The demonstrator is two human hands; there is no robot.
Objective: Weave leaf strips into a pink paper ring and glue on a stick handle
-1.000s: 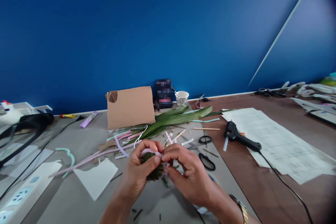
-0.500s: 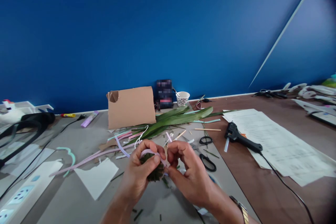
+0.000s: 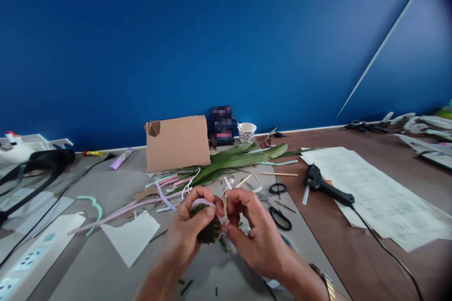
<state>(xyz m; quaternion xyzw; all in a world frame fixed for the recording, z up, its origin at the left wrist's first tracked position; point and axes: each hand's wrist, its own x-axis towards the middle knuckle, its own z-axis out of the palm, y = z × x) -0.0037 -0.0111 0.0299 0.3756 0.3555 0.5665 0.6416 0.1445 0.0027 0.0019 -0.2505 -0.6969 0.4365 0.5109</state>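
My left hand [image 3: 185, 230] grips a round, dark green bundle [image 3: 209, 234] that looks made of leaf pieces. A pale pink strip [image 3: 202, 201] curves over the bundle's top, with my left thumb pressed on it. Close beside it, my right hand [image 3: 259, 240] pinches the strip near its end, thumb and index finger together. The fingers partly hide that end. Behind the hands lie long green leaves [image 3: 243, 159] and several pastel strips [image 3: 141, 204]. Black-handled scissors [image 3: 280, 218] rest just right of my right hand, their blades mostly hidden.
A cardboard piece [image 3: 178, 143] leans near the blue wall beside a patterned paper cup [image 3: 246, 132]. To the right, a black glue gun [image 3: 326, 188] lies on printed sheets [image 3: 384, 202]. A white power strip [image 3: 42, 254] and torn white paper [image 3: 132, 237] lie at left.
Both hands keep nearly the same hold on the bundle and strip. The whole view has shifted very slightly; nothing else has visibly moved.
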